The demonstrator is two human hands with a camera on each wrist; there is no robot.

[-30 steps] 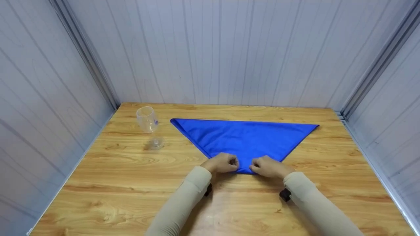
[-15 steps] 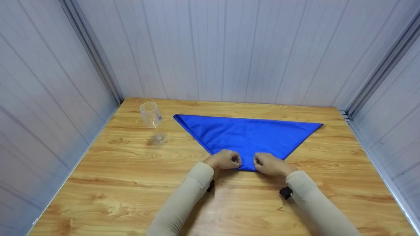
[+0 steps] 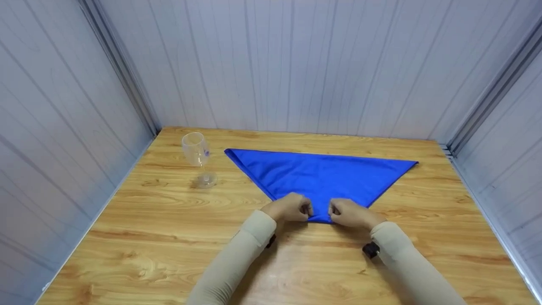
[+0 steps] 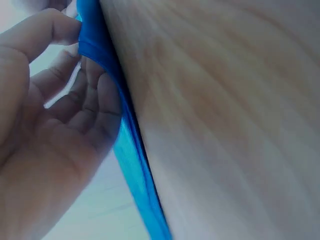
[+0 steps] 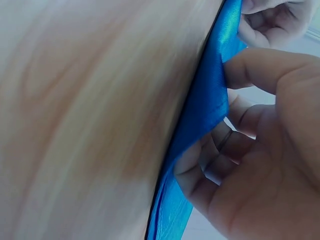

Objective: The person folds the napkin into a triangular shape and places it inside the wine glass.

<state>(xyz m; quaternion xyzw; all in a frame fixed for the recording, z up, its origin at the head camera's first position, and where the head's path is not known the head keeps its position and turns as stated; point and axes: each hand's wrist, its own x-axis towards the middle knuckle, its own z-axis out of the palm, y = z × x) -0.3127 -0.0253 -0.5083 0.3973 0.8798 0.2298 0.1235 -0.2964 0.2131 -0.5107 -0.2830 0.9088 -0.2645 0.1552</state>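
Note:
A blue cloth (image 3: 322,173) lies on the table with its long edge at the back and its sides narrowing toward me. My left hand (image 3: 292,207) pinches the short near edge, thumb against the fabric and fingers curled behind, as the left wrist view shows. A small gap to the right, my right hand (image 3: 351,213) pinches the same edge. In the right wrist view, a turned-up strip of the cloth (image 5: 205,110) stands between its thumb and fingers. Parts of the near edge are hidden under both hands.
A clear stemmed wine glass (image 3: 195,152) stands upright at the back left, apart from the cloth. The wood-grain table (image 3: 148,237) is enclosed by pale panel walls (image 3: 271,63) at the back and both sides.
The head view has shifted slightly. Both hands stay at the cloth's near edge, with the gap between them a little wider. The glass stands as before.

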